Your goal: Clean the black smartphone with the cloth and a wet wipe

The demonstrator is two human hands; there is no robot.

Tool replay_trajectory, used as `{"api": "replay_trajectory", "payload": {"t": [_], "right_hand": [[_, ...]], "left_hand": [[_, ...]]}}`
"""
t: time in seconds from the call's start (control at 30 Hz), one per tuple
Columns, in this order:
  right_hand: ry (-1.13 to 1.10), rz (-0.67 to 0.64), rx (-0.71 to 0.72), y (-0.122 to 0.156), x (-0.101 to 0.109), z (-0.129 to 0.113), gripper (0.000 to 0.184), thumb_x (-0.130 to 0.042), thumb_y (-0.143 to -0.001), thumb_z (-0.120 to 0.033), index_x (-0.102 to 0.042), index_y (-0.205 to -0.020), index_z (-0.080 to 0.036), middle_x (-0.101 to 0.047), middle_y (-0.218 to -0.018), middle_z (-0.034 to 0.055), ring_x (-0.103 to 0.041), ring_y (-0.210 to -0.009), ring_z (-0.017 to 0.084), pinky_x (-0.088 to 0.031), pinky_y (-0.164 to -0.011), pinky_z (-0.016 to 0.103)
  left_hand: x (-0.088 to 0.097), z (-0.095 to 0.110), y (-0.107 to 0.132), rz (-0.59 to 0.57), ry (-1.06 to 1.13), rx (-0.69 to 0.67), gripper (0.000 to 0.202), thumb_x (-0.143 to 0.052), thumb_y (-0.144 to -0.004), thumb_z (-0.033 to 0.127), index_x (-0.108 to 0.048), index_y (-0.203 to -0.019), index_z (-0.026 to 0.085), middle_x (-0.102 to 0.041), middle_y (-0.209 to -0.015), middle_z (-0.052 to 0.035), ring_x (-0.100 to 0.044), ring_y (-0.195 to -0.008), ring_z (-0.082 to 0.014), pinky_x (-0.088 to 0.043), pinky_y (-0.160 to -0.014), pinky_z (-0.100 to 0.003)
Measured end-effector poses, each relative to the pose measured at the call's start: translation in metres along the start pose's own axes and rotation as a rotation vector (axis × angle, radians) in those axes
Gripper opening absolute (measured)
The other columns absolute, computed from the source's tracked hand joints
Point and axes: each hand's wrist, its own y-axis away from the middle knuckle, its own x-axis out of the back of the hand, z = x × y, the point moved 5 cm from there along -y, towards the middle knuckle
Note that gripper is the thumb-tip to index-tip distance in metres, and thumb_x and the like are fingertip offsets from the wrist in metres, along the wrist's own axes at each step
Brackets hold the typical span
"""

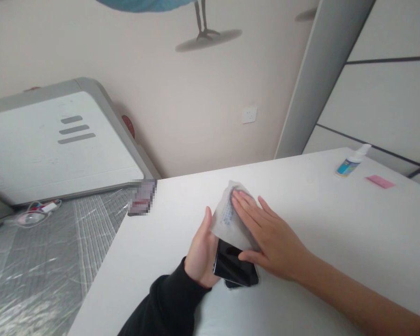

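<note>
My left hand (201, 256) holds a black smartphone (231, 263) by its left side, thumb pointing up and the other fingers hidden beneath. Over the phone's upper part lies a thin whitish cloth (227, 219) with faint bluish printing. My right hand (271, 233) rests on the cloth, its fingers stretched out flat and its thumb spread over the phone's dark screen. Below the phone's lower edge, a second dark, clear-rimmed shape (236, 283) shows on the white table (322, 242); I cannot tell whether it is another phone or a case.
A spray bottle (350, 162) lies tilted at the table's back right, near a pink slip (380, 181). A blurred flat item (143, 198) sits at the left table corner. Beyond are a white-and-grey headboard panel (59, 144), a plastic-covered surface (56, 261) and a wall socket (249, 115).
</note>
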Motion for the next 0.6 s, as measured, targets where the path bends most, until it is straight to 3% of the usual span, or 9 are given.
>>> {"api": "replay_trajectory", "payload": {"t": [0.1, 0.2, 0.3, 0.37, 0.5, 0.6], "right_hand": [[-0.052, 0.042, -0.022, 0.000, -0.003, -0.006, 0.112, -0.021, -0.088, -0.085, -0.003, -0.163, -0.004, -0.019, -0.167, 0.0256, -0.016, -0.157, 0.036, -0.030, -0.121, 0.062], [-0.104, -0.040, 0.070, 0.001, -0.009, -0.028, 0.120, -0.030, -0.084, -0.089, -0.005, -0.162, -0.001, -0.013, -0.169, 0.0240, -0.011, -0.158, 0.035, -0.026, -0.125, 0.056], [-0.125, -0.143, 0.179, 0.004, -0.014, -0.049, 0.123, -0.042, -0.083, -0.087, -0.004, -0.162, 0.000, -0.010, -0.169, 0.0219, -0.009, -0.158, 0.032, -0.022, -0.128, 0.049], [-0.131, -0.165, 0.219, 0.006, -0.016, -0.055, 0.121, -0.044, -0.085, -0.085, -0.002, -0.162, -0.001, -0.011, -0.169, 0.0204, -0.010, -0.158, 0.031, -0.021, -0.128, 0.047], [-0.088, -0.148, 0.141, 0.006, -0.018, -0.043, 0.116, -0.040, -0.087, -0.085, -0.009, -0.162, -0.003, -0.017, -0.168, 0.0207, -0.015, -0.157, 0.032, -0.026, -0.126, 0.051], [-0.015, -0.097, 0.015, 0.004, -0.017, -0.021, 0.114, -0.033, -0.088, -0.085, -0.010, -0.162, -0.001, -0.021, -0.167, 0.0252, -0.017, -0.157, 0.036, -0.029, -0.122, 0.060]], "left_hand": [[-0.003, -0.007, -0.002, 0.015, -0.026, -0.055, 0.065, -0.025, -0.104, 0.055, -0.046, -0.152, 0.017, -0.070, -0.133, -0.0139, -0.061, -0.130, -0.0289, -0.038, -0.116, -0.043], [0.002, -0.008, -0.003, 0.094, 0.042, 0.000, 0.080, -0.021, -0.100, 0.067, -0.052, -0.147, 0.010, -0.071, -0.128, -0.0179, -0.063, -0.126, -0.0316, -0.040, -0.115, -0.046], [0.013, 0.001, -0.002, 0.209, 0.084, 0.040, 0.096, -0.022, -0.094, 0.078, -0.056, -0.138, 0.000, -0.075, -0.115, -0.0231, -0.070, -0.114, -0.0334, -0.044, -0.111, -0.046], [0.018, 0.013, -0.001, 0.254, 0.077, -0.030, 0.093, -0.025, -0.095, 0.075, -0.056, -0.138, -0.001, -0.077, -0.106, -0.0218, -0.073, -0.103, -0.0304, -0.045, -0.109, -0.043], [0.015, 0.028, 0.003, 0.244, 0.043, -0.175, 0.076, -0.025, -0.101, 0.064, -0.047, -0.149, 0.009, -0.077, -0.109, -0.0170, -0.074, -0.101, -0.0278, -0.045, -0.110, -0.045], [0.007, 0.022, 0.003, 0.189, -0.011, -0.142, 0.068, -0.024, -0.104, 0.057, -0.042, -0.153, 0.014, -0.073, -0.124, -0.0165, -0.069, -0.116, -0.0298, -0.042, -0.113, -0.046]]}}
